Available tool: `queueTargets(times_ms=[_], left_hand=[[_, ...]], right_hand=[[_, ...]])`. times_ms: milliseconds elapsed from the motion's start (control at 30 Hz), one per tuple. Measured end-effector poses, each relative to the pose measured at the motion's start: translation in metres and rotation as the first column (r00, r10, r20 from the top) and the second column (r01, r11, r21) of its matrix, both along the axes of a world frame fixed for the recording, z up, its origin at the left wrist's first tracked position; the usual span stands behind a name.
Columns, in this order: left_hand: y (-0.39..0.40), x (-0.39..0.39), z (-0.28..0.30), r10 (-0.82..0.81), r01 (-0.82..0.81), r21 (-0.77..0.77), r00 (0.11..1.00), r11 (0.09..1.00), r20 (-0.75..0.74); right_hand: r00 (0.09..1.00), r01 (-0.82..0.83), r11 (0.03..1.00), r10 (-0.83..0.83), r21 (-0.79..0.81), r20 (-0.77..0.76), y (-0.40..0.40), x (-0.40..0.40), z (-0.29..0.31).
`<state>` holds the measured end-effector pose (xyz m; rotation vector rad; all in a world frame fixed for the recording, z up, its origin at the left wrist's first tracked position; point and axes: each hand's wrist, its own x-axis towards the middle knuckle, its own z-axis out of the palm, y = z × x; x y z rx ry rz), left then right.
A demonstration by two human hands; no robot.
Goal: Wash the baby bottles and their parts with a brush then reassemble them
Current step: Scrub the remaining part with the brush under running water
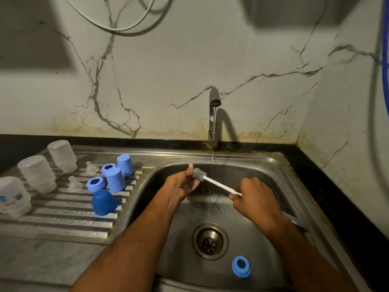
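My right hand [255, 199] grips the white handle of the bottle brush [219, 184] over the sink basin. Its grey bristle head [200, 174] is pressed into my left hand [182, 185], which pinches a small clear part, seemingly a nipple [196, 183], mostly hidden by the fingers. Water runs from the faucet [214, 102] just right of the brush head. A blue collar ring [241, 267] lies in the basin near the front. On the drainboard stand three clear bottles upside down [61, 155] [37, 173] [13, 196], two nipples [92, 167] [75, 184], two blue rings [108, 167] [96, 183] and three blue caps [125, 165] [115, 179] [104, 202].
The steel sink [280, 165] has a drain [210, 241] at its middle. The ribbed drainboard [63, 216] lies to the left. A dark counter edge [341, 186] runs along the right and back. Marble wall behind; a blue hose [385, 49] hangs at the far right.
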<state>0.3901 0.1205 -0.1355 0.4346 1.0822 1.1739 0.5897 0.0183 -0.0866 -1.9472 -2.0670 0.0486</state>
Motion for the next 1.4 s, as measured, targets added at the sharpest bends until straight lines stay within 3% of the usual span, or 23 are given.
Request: queueTargets(times_ms=[100, 133, 200, 267, 300, 333, 400, 467, 533, 633, 700, 733, 800, 867, 900, 967, 1000, 1067, 1133, 1233, 1300, 1367, 1400], left_hand=[[0.0, 0.004, 0.005, 0.028, -0.034, 0.073, 0.996, 0.997, 0.08], [0.002, 0.004, 0.006, 0.035, -0.044, 0.09, 0.995, 0.995, 0.098], [0.004, 0.004, 0.008, 0.028, -0.045, 0.119, 0.991, 0.992, 0.133], [0.003, 0.004, 0.013, -0.001, -0.025, 0.144, 0.984, 0.989, 0.177], [0.002, 0.003, 0.013, -0.015, -0.013, 0.145, 0.982, 0.989, 0.19], [0.001, 0.002, 0.012, -0.024, 0.003, 0.12, 0.984, 0.993, 0.175], [-0.001, 0.002, 0.009, -0.039, 0.04, -0.004, 0.997, 0.999, 0.072], [-0.003, 0.004, 0.005, -0.077, 0.067, -0.108, 0.993, 0.992, -0.092], [-0.003, 0.007, 0.004, -0.078, 0.061, -0.133, 0.989, 0.989, -0.129], [0.002, 0.007, 0.005, -0.041, 0.032, -0.081, 0.994, 0.996, -0.104], [0.003, 0.008, 0.005, -0.014, 0.014, -0.013, 0.998, 1.0, -0.057], [0.004, 0.007, 0.005, -0.01, 0.011, 0.031, 0.999, 0.999, -0.043], [0.0, 0.008, 0.009, -0.032, 0.029, 0.119, 0.999, 0.992, 0.023], [-0.004, 0.007, 0.017, -0.071, 0.043, 0.19, 0.988, 0.981, 0.14], [-0.005, 0.007, 0.019, -0.086, 0.047, 0.206, 0.978, 0.977, 0.189], [-0.006, 0.006, 0.02, -0.112, 0.081, 0.165, 0.975, 0.983, 0.191], [-0.005, 0.006, 0.017, -0.115, 0.102, 0.099, 0.985, 0.99, 0.13], [-0.006, 0.009, 0.01, -0.1, 0.099, -0.027, 0.994, 0.995, -0.045], [-0.004, 0.008, 0.002, -0.078, 0.069, -0.078, 0.99, 0.995, -0.12], [0.001, 0.007, 0.0, -0.029, 0.023, -0.062, 0.995, 0.998, -0.097], [0.003, 0.006, 0.001, 0.004, -0.005, -0.006, 0.997, 1.0, -0.083], [0.001, 0.007, 0.004, 0.016, -0.012, 0.071, 0.999, 0.997, -0.052], [-0.002, 0.008, 0.007, 0.007, -0.005, 0.109, 1.0, 0.994, -0.016]], right_hand=[[0.962, 0.035, 0.991, -0.069, -0.132, -0.263, 0.007, -0.003, -0.005], [0.869, 0.03, 0.967, -0.15, -0.252, -0.472, 0.009, -0.003, -0.007], [0.555, -0.117, 0.871, -0.341, -0.477, -0.759, 0.009, -0.001, -0.004], [0.38, -0.269, 0.779, -0.454, -0.566, -0.806, 0.007, 0.004, 0.003], [0.368, -0.293, 0.761, -0.47, -0.579, -0.803, 0.007, 0.006, 0.004], [0.394, -0.267, 0.764, -0.469, -0.587, -0.79, 0.007, 0.007, 0.004], [0.607, -0.076, 0.844, -0.384, -0.531, -0.696, 0.006, 0.003, 0.0], [0.905, 0.079, 0.946, -0.2, -0.313, -0.375, 0.004, -0.001, -0.004], [0.993, 0.05, 0.991, -0.062, -0.122, -0.099, -0.002, -0.007, -0.004], [0.995, -0.007, 0.998, 0.001, -0.059, -0.095, 0.001, -0.008, -0.005], [0.962, 0.022, 0.989, -0.06, -0.144, -0.265, 0.006, -0.008, -0.008], [0.888, 0.03, 0.968, -0.14, -0.249, -0.438, 0.008, -0.007, -0.008], [0.604, -0.069, 0.891, -0.32, -0.448, -0.73, 0.008, -0.002, -0.003], [0.408, -0.207, 0.828, -0.412, -0.522, -0.815, 0.006, 0.004, 0.004], [0.38, -0.239, 0.817, -0.419, -0.525, -0.824, 0.006, 0.007, 0.006], [0.445, -0.174, 0.838, -0.402, -0.518, -0.8, 0.007, 0.007, 0.004], [0.546, -0.091, 0.87, -0.364, -0.485, -0.754, 0.006, 0.006, 0.001], [0.834, 0.061, 0.946, -0.223, -0.317, -0.505, 0.004, 0.005, -0.002], [0.979, 0.048, 0.99, -0.073, -0.133, -0.188, -0.002, 0.002, -0.002], [0.997, -0.013, 0.999, 0.009, -0.044, -0.08, -0.003, 0.002, -0.001], [0.99, -0.004, 0.997, -0.007, -0.078, -0.143, 0.002, 0.001, -0.004], [0.9, 0.018, 0.969, -0.123, -0.245, -0.417, 0.008, 0.001, -0.007], [0.776, -0.013, 0.934, -0.215, -0.356, -0.593, 0.008, 0.001, -0.006]])
